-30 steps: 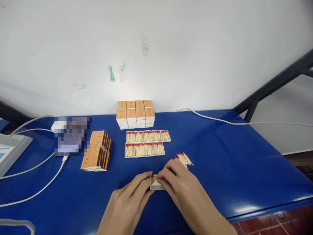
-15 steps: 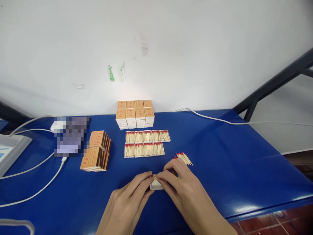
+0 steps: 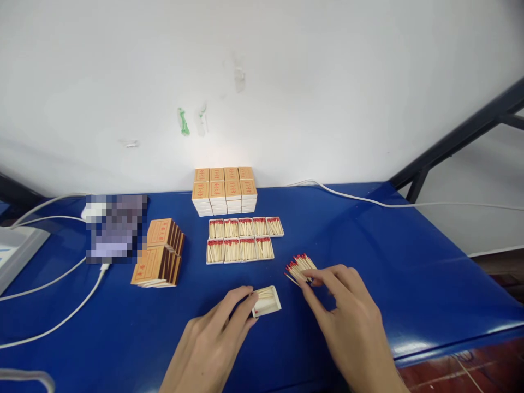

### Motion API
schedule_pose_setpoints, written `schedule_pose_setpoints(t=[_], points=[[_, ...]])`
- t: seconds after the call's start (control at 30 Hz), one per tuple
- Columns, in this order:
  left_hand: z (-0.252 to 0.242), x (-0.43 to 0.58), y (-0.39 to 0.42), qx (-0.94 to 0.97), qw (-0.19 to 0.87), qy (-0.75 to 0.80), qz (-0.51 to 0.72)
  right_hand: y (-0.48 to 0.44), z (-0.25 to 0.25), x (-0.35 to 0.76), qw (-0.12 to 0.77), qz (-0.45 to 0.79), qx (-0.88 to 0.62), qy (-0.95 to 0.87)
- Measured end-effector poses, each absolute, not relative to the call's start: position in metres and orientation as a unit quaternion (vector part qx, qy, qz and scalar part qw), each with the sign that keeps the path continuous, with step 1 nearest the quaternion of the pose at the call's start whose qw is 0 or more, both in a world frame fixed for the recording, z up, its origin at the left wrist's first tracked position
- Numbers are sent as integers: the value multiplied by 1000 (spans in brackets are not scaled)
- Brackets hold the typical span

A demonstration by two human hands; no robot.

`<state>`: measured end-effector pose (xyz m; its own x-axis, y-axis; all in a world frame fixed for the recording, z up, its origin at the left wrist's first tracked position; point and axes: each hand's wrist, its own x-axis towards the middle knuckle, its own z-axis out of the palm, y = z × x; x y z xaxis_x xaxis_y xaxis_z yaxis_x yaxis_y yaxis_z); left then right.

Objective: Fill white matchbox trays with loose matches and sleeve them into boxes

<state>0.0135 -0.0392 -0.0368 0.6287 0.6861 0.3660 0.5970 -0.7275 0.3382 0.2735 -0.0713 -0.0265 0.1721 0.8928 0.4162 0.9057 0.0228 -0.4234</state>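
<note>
A small white matchbox tray (image 3: 267, 301) lies on the blue table (image 3: 368, 240) with a few matches in it. My left hand (image 3: 213, 338) rests beside it, its fingertips pressed against the tray's left end and front side. My right hand (image 3: 347, 319) is to the right of the tray, fingers curled down onto a loose pile of red-tipped matches (image 3: 300, 266). What the fingertips pinch is hidden.
Two rows of filled open trays (image 3: 241, 238) lie behind the hands. Stacked closed matchboxes (image 3: 224, 190) stand against the wall. Leaning orange box sleeves (image 3: 160, 252) sit at the left, next to a blurred object (image 3: 117, 226), white cables (image 3: 61, 322) and a grey device (image 3: 16, 248).
My right hand has left the tray and moved right to the loose pile of matches. The tray now shows uncovered. My left hand has stayed at the tray.
</note>
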Motion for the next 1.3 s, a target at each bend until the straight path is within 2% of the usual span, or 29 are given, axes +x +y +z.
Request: schedule_pose_setpoints(t=[0.17, 0.5, 0.7, 0.93, 1.1, 1.3], points=[[-31, 17, -39, 888, 70, 383, 246, -71, -30, 266, 286, -16, -686, -669], [-28, 24, -40, 869, 105, 402, 270, -73, -33, 262, 268, -40, -679, -683], [-27, 23, -38, 864, 130, 396, 282, -76, -26, 261, 203, -60, -649, -731], [-31, 20, -41, 854, 147, 412, 280, -76, -15, 244, 258, 15, -597, -759], [-33, 19, -42, 850, 166, 411, 284, -69, -9, 233, 196, 14, -534, -822], [-31, 18, -43, 847, 164, 415, 288, -62, 2, 230, 130, -72, -498, -854]])
